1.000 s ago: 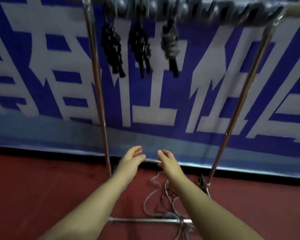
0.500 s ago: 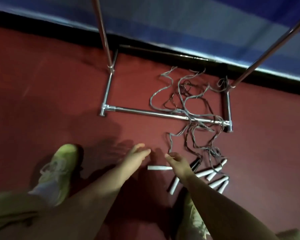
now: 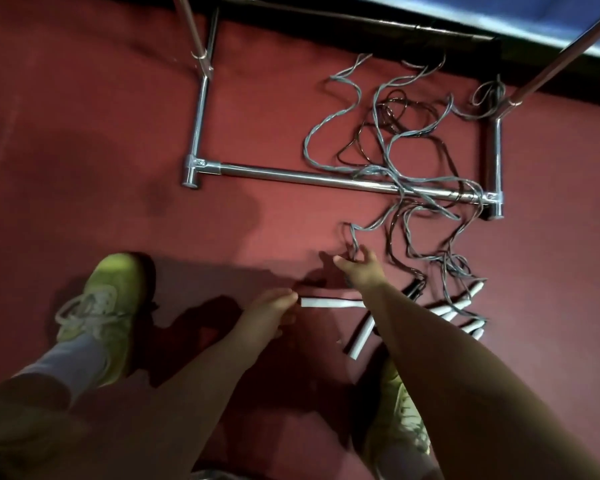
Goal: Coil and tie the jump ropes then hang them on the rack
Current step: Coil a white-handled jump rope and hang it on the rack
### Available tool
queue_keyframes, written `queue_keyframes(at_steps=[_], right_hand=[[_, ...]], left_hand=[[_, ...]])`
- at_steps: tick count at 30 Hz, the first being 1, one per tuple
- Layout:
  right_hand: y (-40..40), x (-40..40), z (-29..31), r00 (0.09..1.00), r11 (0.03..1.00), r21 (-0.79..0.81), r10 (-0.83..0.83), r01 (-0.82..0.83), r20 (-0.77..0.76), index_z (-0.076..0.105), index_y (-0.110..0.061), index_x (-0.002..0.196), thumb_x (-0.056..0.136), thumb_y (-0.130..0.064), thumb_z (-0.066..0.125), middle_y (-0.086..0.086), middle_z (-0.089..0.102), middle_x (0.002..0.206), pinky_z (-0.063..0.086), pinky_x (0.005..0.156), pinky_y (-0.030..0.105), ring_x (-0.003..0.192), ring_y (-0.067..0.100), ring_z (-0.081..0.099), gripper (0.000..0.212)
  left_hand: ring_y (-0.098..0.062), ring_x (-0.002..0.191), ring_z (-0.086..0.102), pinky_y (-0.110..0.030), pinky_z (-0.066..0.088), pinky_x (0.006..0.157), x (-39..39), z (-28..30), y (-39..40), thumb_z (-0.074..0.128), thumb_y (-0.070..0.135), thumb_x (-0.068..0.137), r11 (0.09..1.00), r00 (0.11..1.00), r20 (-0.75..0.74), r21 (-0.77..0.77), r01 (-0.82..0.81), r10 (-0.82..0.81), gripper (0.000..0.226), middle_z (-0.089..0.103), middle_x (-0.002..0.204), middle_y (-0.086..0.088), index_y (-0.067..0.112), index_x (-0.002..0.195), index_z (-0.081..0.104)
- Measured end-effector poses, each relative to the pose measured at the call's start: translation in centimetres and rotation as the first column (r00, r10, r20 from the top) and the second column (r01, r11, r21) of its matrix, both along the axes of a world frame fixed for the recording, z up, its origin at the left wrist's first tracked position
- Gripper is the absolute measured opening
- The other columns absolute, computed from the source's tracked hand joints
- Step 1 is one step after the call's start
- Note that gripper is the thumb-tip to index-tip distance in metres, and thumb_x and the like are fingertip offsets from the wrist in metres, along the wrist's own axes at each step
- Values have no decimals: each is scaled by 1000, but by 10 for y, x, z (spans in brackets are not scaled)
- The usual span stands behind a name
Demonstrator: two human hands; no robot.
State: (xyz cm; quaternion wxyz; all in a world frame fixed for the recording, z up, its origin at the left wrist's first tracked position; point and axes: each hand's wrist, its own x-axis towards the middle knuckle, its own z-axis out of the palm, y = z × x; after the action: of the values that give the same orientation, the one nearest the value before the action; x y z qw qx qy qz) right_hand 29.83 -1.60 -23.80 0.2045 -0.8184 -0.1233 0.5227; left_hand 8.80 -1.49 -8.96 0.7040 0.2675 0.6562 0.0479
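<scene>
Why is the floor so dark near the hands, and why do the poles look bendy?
Head view: the light comes from behind, so the arms and left hand throw dark shadows on the red floor; the rack poles lean outward from wide-lens distortion; its metal shows bright glare; the ropes stay fairly sharp.

1. I take this for a sports hall or gym: the dark red floor (image 3: 84, 133) looks like sports flooring or carpet.
2. A chrome rack (image 3: 291, 176) stands on it, its base tubes and uprights in view.
3. Loose jump ropes (image 3: 388, 140) lie tangled over the base bar, handles (image 3: 333, 302) near my feet.
4. I wear yellow-green sports shoes (image 3: 101, 306).
5. A blue banner (image 3: 499, 8) edges the floor.
</scene>
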Motion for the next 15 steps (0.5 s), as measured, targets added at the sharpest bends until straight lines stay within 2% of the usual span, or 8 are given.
queue_keyframes(at_steps=[2,3,4,6,8,9,12,15], right_hand=[[4,-7,11,982,986,-48,161,-157,99,62,-31,80,61,-41,80,13,63,114,49,94,34,102,25,62,28],[9,-16,39,961,969,-58,244,-238,128,61,-29,71,71,-33,76,11,66,105,49,90,29,97,23,62,15],[12,-22,54,931,942,-51,336,-332,143,59,-26,68,78,-29,70,9,67,93,48,82,24,89,22,62,15],[14,-36,82,924,926,20,375,-378,77,49,-20,69,91,-20,57,5,57,69,43,60,22,63,19,56,24],[12,-49,110,962,969,97,240,-229,-127,41,-17,73,100,-13,40,5,52,64,37,43,20,43,10,52,27],[12,-56,123,961,984,115,157,-134,-227,40,-16,76,102,-12,35,8,56,68,37,41,19,42,10,55,26],[12,-66,169,920,983,175,18,55,-391,44,-14,83,104,-13,31,11,62,77,47,50,27,48,13,63,25],[19,-74,221,845,949,222,-77,225,-529,48,-12,89,105,-17,33,10,67,83,56,58,31,58,17,68,23]], left_hand=[[-12,83,60,-28,39,75,-7,-1,6,52,28,94,1000,1000,-3,14,-13,13,5,65,93,3,25,92,56],[-11,79,59,-27,38,72,-9,-1,9,51,26,95,999,1000,6,24,-22,22,6,64,91,3,25,91,56],[-10,74,58,-26,37,67,-12,1,12,51,24,95,999,999,13,37,-30,30,8,63,86,3,24,89,55],[-6,63,56,-20,40,55,-13,5,17,50,18,96,995,998,-3,75,-60,60,12,60,79,4,22,87,55],[-6,68,58,-9,42,48,-15,8,19,47,15,98,991,997,-16,108,-73,76,12,63,92,-2,16,96,58],[-10,80,59,-7,44,53,-15,10,20,43,16,99,989,997,-4,128,-74,75,18,61,107,-7,10,109,57],[-22,117,52,-24,37,89,-10,33,20,29,34,101,991,996,83,126,-35,24,46,51,136,-10,7,135,44],[-21,131,42,-33,26,102,1,73,25,17,49,98,992,987,161,124,-30,10,58,49,139,-8,15,138,43]])
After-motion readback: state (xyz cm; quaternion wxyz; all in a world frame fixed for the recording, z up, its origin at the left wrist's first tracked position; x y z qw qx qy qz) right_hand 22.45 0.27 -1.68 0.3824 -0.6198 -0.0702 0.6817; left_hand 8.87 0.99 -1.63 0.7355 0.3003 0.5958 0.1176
